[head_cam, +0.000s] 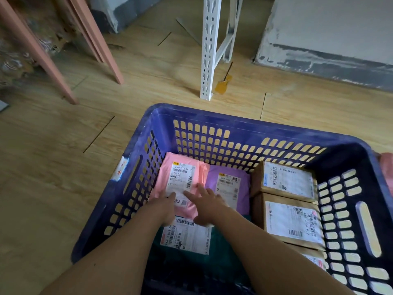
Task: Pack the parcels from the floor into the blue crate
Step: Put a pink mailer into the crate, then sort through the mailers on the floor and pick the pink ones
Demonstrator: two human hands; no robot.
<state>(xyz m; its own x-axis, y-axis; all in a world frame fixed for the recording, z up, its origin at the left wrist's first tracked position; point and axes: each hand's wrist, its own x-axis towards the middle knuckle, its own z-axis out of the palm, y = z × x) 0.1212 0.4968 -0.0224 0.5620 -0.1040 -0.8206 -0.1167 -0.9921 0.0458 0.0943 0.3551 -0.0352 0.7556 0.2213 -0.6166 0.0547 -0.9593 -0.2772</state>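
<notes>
two bare hands reach down into the blue crate (pixel 212 116), side by side and a little apart, and both rest on the pink parcel (pixel 182 177) lying flat in the crate's far left corner. the left hand (pixel 163 206) has its fingers laid out on the near edge of that parcel's white label. the right hand (pixel 207 204) is spread flat with straight fingers over the parcel's right side, where it meets the purple parcel (pixel 228 184). neither hand curls round anything.

the purple parcel lies label up against the crate's far wall, just right of the pink one. nearer along the crate's left side lies a dark green parcel (pixel 187 237) with a large white label, partly hidden under the two forearms. three brown boxes stand in a row along the crate's right wall, labels up: the far box (pixel 285 179), the middle box (pixel 293 222) touching it, and the near box (pixel 306 252), only partly visible.

a white sticker (pixel 121 169) with red marks sits on the crate's left outer wall. the crate stands on a wooden floor (pixel 63 145). beyond the crate's far rim rises a white slotted rack post (pixel 209 50), with a yellow tag (pixel 222 86) on the floor just beside its foot. well beyond the crate's far left corner, pink table legs (pixel 36 50) slant down to the floor.
</notes>
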